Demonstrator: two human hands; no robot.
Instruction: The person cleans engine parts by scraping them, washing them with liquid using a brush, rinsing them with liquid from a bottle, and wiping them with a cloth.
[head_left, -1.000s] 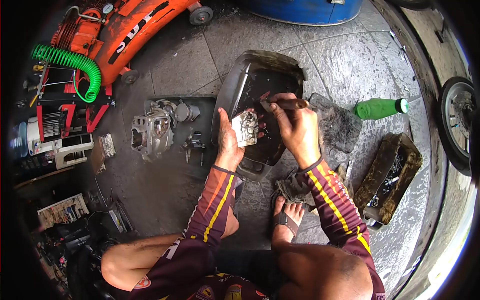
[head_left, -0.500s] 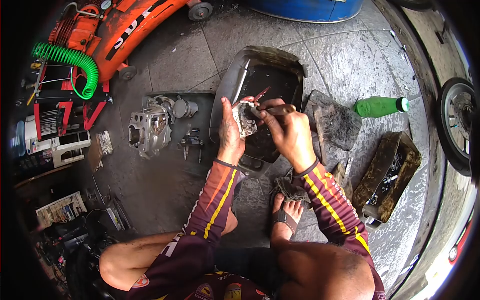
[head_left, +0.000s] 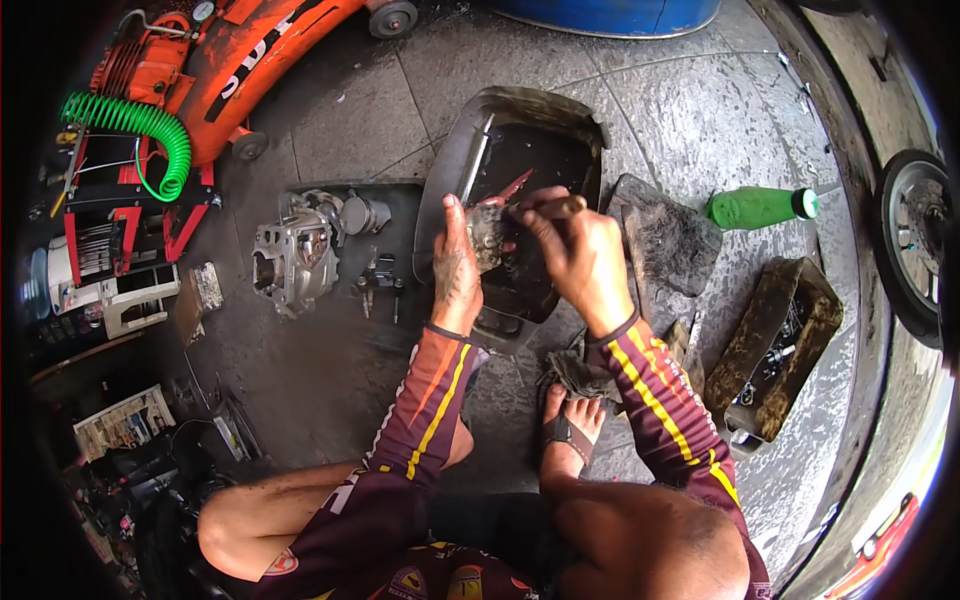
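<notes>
My left hand (head_left: 457, 268) is closed on the edge of a small grimy metal engine part (head_left: 486, 232), held up over a black plastic tray (head_left: 452, 150). My right hand (head_left: 590, 258) grips a brush-like tool with a brown handle (head_left: 567, 206). Its dark working end meets the part's face, though its exact shape is hard to make out. Dark liquid lies in the tray. Behind the part, a red object (head_left: 515, 187) and a silver rod (head_left: 482, 145) show in the tray.
Left of the tray lie an engine casing (head_left: 292, 265) and a piston (head_left: 362, 215). To the right are a dirty black cloth (head_left: 675, 235), a green bottle (head_left: 760, 208) and a grimy bin of bolts (head_left: 730, 370). An orange compressor (head_left: 250, 70) stands at upper left.
The engine part has turned, its pale face now darker and more angled. The brush-like tool and my right hand have shifted slightly upward. The whole view has drifted a little.
</notes>
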